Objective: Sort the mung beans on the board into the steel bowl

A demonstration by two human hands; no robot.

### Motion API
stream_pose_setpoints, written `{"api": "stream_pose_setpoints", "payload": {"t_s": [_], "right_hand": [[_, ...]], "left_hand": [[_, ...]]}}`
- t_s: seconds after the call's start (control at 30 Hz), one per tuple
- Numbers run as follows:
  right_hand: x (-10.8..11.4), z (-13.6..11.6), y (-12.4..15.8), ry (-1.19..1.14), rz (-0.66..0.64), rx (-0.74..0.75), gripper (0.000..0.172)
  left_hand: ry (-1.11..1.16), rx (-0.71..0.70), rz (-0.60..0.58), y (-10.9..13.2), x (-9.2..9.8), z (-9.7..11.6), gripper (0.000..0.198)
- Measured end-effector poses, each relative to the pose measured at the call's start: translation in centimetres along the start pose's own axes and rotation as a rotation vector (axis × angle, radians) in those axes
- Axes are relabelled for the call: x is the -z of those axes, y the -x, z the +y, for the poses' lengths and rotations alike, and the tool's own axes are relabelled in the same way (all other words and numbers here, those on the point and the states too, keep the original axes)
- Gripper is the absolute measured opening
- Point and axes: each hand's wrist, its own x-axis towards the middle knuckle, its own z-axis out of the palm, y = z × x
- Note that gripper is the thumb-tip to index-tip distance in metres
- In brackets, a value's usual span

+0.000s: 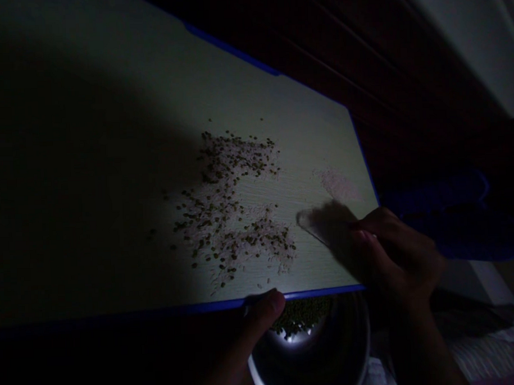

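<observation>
- Two hands work at our board's near edge: left hand [249,327] grips the steel bowl [330,358] beneath it; right hand [394,249], fingers curled, holds nothing we can discern.
- Mixed grains [232,210] lie mid-board [110,108]; we judge sorting underway, with green ones next swept bowlward.

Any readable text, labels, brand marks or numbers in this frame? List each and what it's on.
None readable. The table top with its blue edge, the scattered grains, the metal bowl under the table edge, the left hand and the right hand show no print. The rest is too dark to tell.
</observation>
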Motion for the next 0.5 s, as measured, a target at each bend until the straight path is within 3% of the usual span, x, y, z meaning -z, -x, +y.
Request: {"api": "stream_pose_setpoints", "payload": {"t_s": [0.2,0.5], "right_hand": [[0.17,0.11,0.04,-0.186,-0.176,0.181,0.032],[-0.32,0.13,-0.22,-0.05,-0.097,0.125,0.025]], "left_hand": [[-0.141,-0.051,0.017,-0.81,0.64,-0.34,0.025],[-0.134,-0.115,0.045,-0.67,0.25,-0.87,0.027]]}}
